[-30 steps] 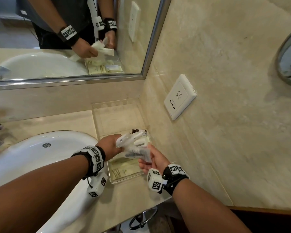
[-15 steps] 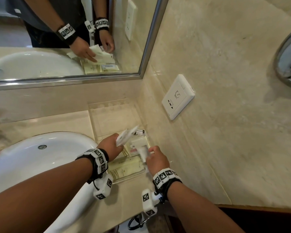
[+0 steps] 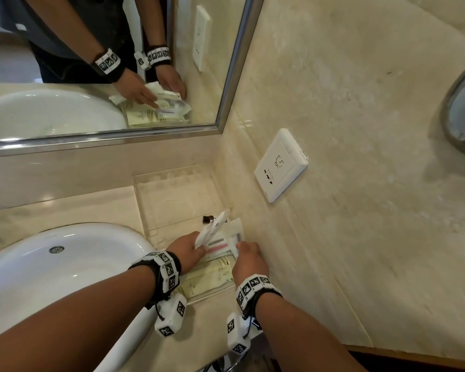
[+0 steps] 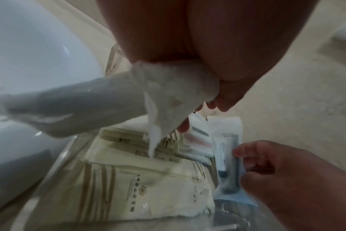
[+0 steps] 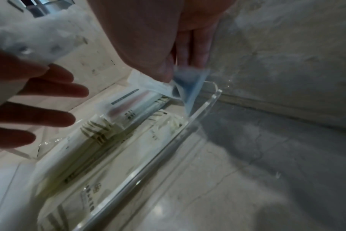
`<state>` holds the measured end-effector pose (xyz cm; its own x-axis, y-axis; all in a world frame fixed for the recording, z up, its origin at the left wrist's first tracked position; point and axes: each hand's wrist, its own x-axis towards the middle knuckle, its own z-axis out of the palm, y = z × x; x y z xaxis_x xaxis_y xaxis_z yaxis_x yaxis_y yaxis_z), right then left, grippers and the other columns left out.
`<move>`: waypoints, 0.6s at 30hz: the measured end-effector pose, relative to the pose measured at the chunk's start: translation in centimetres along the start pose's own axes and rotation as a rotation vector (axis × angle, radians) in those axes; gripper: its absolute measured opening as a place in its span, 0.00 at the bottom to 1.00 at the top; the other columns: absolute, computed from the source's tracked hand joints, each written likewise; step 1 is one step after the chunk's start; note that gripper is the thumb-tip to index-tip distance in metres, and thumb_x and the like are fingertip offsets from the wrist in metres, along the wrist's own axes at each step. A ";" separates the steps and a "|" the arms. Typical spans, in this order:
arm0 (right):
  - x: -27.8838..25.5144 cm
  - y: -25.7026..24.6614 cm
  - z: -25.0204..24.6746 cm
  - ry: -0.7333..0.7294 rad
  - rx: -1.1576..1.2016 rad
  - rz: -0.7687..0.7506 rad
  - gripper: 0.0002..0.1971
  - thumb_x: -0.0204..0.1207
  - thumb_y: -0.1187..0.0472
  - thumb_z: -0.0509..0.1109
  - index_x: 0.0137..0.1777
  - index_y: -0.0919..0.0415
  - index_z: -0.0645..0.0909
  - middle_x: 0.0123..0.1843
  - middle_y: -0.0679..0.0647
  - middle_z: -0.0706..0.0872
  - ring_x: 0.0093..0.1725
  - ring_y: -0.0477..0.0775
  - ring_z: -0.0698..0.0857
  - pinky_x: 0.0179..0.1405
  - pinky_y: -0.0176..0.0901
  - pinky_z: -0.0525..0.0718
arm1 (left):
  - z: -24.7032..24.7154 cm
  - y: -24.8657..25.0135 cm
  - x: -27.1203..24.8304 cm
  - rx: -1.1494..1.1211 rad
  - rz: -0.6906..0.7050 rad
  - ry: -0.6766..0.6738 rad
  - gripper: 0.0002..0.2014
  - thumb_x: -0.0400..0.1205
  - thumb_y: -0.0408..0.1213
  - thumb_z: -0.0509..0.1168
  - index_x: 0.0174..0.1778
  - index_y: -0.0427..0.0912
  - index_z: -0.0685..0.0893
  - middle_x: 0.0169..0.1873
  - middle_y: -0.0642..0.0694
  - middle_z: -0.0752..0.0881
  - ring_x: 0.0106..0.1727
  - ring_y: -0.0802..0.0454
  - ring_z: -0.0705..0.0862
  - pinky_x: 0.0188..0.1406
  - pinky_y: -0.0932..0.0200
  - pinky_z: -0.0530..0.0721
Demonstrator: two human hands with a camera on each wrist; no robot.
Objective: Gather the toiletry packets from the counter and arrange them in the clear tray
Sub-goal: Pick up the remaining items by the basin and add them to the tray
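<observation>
A clear tray sits in the counter corner against the right wall, with cream toiletry packets lying flat in its near end. My left hand hovers over them. It grips a bunch of white packets at the thumb while its other fingers stretch out straight. My right hand pinches the corner of a clear blue-edged packet and holds it down at the tray's wall side. This packet lies beside a pink-striped one.
A white sink basin borders the tray on the left. The marble wall with a white socket stands close on the right, the mirror behind. A small dark object lies mid-tray. The tray's far half holds nothing.
Both hands have come down onto the tray. My right hand turned palm-down and brought its packet from mid-air to the tray's wall side. My left hand still holds the white packets.
</observation>
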<state>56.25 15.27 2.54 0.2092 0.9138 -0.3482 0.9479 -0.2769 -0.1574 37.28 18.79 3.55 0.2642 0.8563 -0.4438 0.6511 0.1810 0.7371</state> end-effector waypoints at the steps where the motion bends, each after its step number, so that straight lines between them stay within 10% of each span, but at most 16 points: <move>1: 0.1 0.1 0.0 -0.005 -0.027 -0.010 0.23 0.79 0.69 0.67 0.73 0.53 0.74 0.71 0.55 0.73 0.58 0.58 0.87 0.59 0.45 0.84 | 0.2 0.1 0.3 0.012 0.002 -0.006 0.12 0.85 0.44 0.63 0.64 0.48 0.80 0.49 0.48 0.86 0.49 0.47 0.82 0.48 0.57 0.75; 7: -0.2 -0.1 1.5 0.033 -0.136 -0.094 0.21 0.78 0.59 0.69 0.71 0.55 0.79 0.85 0.54 0.62 0.77 0.59 0.70 0.76 0.50 0.73 | 0.8 0.3 1.1 0.020 -0.017 -0.042 0.15 0.85 0.40 0.64 0.68 0.47 0.80 0.60 0.44 0.87 0.55 0.47 0.81 0.51 0.58 0.73; 13: 0.9 -0.7 1.4 -0.032 0.011 -0.035 0.38 0.81 0.56 0.66 0.88 0.54 0.53 0.90 0.48 0.49 0.73 0.55 0.80 0.66 0.49 0.81 | 1.1 -0.2 1.4 0.013 -0.057 -0.069 0.17 0.85 0.39 0.63 0.71 0.47 0.80 0.63 0.44 0.86 0.62 0.45 0.82 0.55 0.60 0.72; 18: 2.2 -1.0 1.2 -0.164 -0.048 -0.021 0.37 0.81 0.56 0.66 0.87 0.52 0.53 0.90 0.44 0.47 0.71 0.55 0.81 0.64 0.49 0.81 | 1.2 -0.4 1.6 -0.002 -0.086 -0.087 0.17 0.85 0.40 0.64 0.71 0.47 0.80 0.63 0.43 0.86 0.61 0.44 0.82 0.56 0.59 0.74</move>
<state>55.45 17.25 0.81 0.1513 0.8572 -0.4923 0.9629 -0.2404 -0.1227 38.25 19.49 1.93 0.2684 0.7924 -0.5478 0.6728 0.2527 0.6953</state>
